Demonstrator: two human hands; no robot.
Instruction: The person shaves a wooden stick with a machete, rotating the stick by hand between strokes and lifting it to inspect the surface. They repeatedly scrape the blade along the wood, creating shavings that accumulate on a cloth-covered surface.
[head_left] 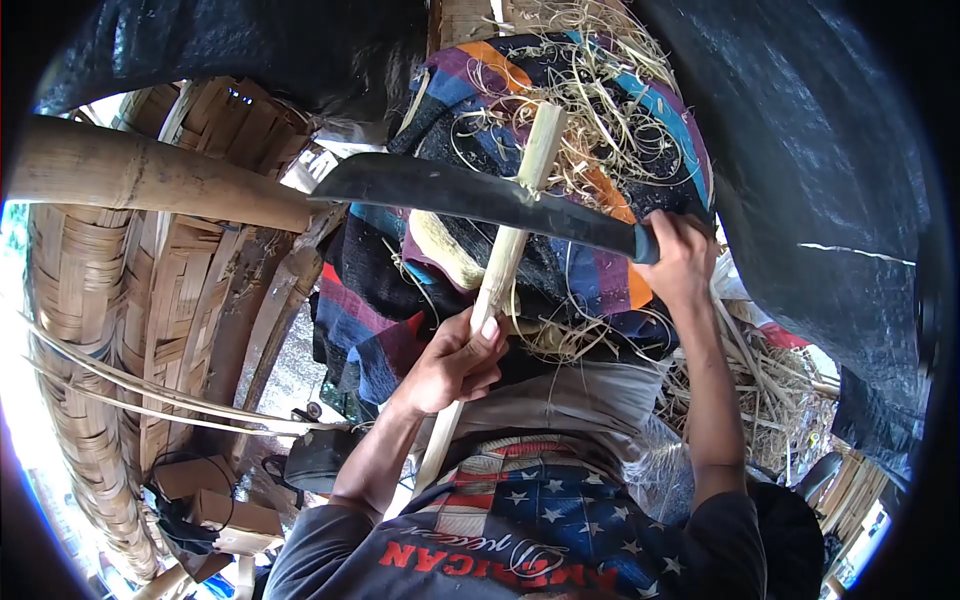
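My left hand [458, 362] is wrapped round a pale strip of wood or bamboo [502, 268], which slants from my lap up and away from me. On the right, my right hand [680, 258] grips the handle of a large dark machete [440, 192]. The blade lies across the strip's upper part, its broad tip pointing left, and a small curl of shaving sits at the crossing. Under both is a striped, multicoloured cloth [625, 275] over my lap. Thin curly shavings [600, 130] are heaped on its far part.
A thick bamboo pole [160, 175] reaches in from the left, near the blade's tip. Woven bamboo panels [85, 330] stand at the left. Dark plastic sheeting [810, 150] hangs on the right. More shavings [770, 400] lie at lower right, and cardboard boxes [235, 515] at lower left.
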